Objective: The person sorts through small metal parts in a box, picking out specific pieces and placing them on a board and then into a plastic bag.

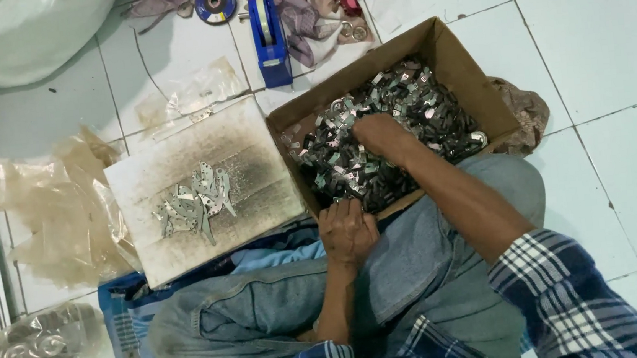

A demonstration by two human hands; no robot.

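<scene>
Nearest the camera, blue-and-white plaid sleeves and crossed legs in faded blue jeans — the person sits on the white tiled floor. The left hand comes up off the knee with the forearm nearly vertical; its fingers curl at the near edge of the open brown cardboard box, though whether they pinch anything I cannot tell. The right arm reaches long and diagonal from the lower right, wrist bent down, and the right hand is dug knuckles-up into the heap of small dark and silvery metal parts filling that box — fingers buried in the pile, so their grip is hidden.

Just left of the box lies a soot-smudged pale flat board with a small cluster of flat silvery metal pieces on it. Crumpled clear plastic bags lie beside the board. Farther off stand a blue tape dispenser and a round grinding disc.
</scene>
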